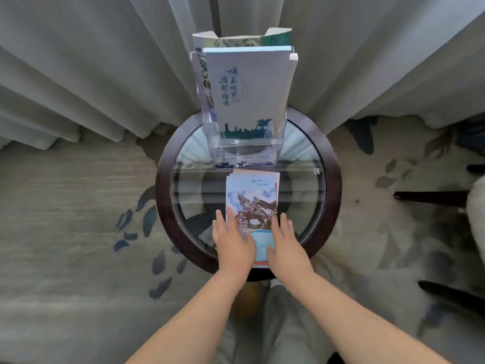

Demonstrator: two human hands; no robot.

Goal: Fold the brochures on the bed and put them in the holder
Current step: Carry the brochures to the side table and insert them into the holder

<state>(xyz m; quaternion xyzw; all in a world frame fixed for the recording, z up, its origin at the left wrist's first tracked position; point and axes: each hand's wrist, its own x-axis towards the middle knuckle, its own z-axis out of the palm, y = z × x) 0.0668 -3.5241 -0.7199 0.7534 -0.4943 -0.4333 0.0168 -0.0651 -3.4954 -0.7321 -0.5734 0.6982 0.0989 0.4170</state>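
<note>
A small stack of folded brochures with a horse statue picture lies flat on the round glass table. My left hand rests flat on its near left part, fingers spread. My right hand lies flat on its near right part. Neither hand grips the stack. Behind the stack stands a clear plastic holder with several upright brochures in it, the front one pale with dark writing.
The table has a dark wooden rim. Grey curtains hang close behind the holder. Patterned carpet surrounds the table. Dark chair legs and a pale seat edge stand at the right. My knees show below the table.
</note>
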